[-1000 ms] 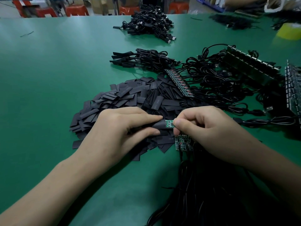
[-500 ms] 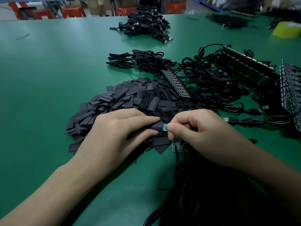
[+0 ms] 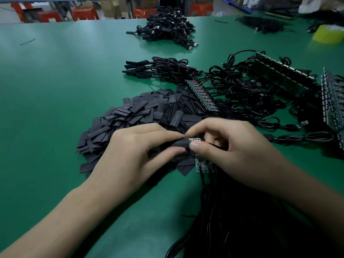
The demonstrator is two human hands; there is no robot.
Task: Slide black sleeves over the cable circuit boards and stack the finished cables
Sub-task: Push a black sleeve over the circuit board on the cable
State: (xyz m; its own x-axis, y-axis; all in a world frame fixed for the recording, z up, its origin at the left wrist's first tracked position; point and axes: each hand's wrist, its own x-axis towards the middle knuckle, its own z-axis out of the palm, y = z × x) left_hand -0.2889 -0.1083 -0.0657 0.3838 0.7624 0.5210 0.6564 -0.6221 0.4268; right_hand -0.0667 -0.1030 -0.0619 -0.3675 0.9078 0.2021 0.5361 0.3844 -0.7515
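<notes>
My left hand (image 3: pixel 137 155) pinches a black sleeve (image 3: pixel 179 143) between thumb and forefinger. My right hand (image 3: pixel 229 146) pinches a small green circuit board (image 3: pixel 194 140), and its tip sits in the sleeve's mouth. Both hands hover over a heap of loose black sleeves (image 3: pixel 141 116). Under my right hand a short strip of bare boards (image 3: pixel 202 164) lies with its black cables (image 3: pixel 232 220) trailing toward me. Sleeved cables lie stacked in a bundle (image 3: pixel 158 69) farther back.
A long strip of wired boards (image 3: pixel 202 94) with tangled cables (image 3: pixel 247 94) lies right of the heap. Board racks (image 3: pixel 283 73) stand at the right edge. Another cable pile (image 3: pixel 167 28) sits far back, and a yellow tape roll (image 3: pixel 328 33) is at the far right on the green table (image 3: pixel 55 90).
The sleeve has slid further over the board, so less green shows between my fingertips. Both hands stay close together above the heap.
</notes>
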